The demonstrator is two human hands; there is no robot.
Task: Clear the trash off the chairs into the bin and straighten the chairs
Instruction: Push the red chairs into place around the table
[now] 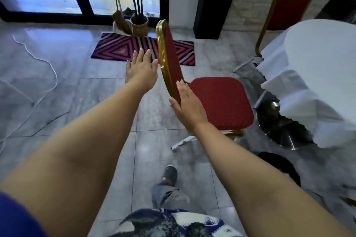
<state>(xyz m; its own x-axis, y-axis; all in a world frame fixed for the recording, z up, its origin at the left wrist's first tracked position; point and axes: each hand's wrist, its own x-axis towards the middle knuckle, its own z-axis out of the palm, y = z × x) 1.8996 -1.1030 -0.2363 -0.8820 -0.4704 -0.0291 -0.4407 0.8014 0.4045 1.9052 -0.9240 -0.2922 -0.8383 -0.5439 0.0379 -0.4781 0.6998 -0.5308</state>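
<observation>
A red chair with a gold frame [219, 100] stands mid-floor, its seat bare, its back turned left. My left hand [141, 69] is stretched out flat beside the backrest's gold edge, fingertips at the frame. My right hand [185, 102] lies flat against the lower front of the backrest, fingers straight. A crumpled strip of white paper [183, 143] lies on the tiles under the chair's near leg. A dark round bin [283, 165] sits at the right, partly hidden by my right arm.
A round table under a white cloth [316, 75] with a chrome base [283, 129] stands right of the chair. A second red chair [289, 4] is behind it. A striped mat [123, 48], a potted plant [139, 25] and a white cable [48, 67] lie ahead and left.
</observation>
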